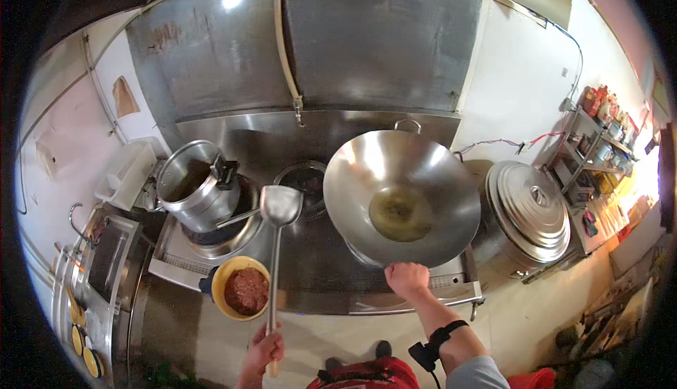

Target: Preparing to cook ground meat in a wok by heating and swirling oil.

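Observation:
A large steel wok (359, 193) sits on the right side of the stove, with a shallow pool of yellowish liquid (399, 214) at its bottom. My right hand (410, 278) is closed at its near rim; any handle there is hidden by the fingers. My left hand (267, 346) grips the lower end of a long-handled wok spatula (281, 205), held upward with its metal head over the stove between pot and wok. Just left of the spatula's shaft is a yellow pot (221, 308) with a dark handle, containing reddish minced meat (247, 291).
A lidless pressure cooker (203, 212) with brown liquid stands on the left burner. Stacked metal lids (529, 204) cover a large drum on the right. A tap (298, 108) hangs behind the stove. Farther right is a loaded shelf (597, 140); a metal counter (124, 262) runs along the left.

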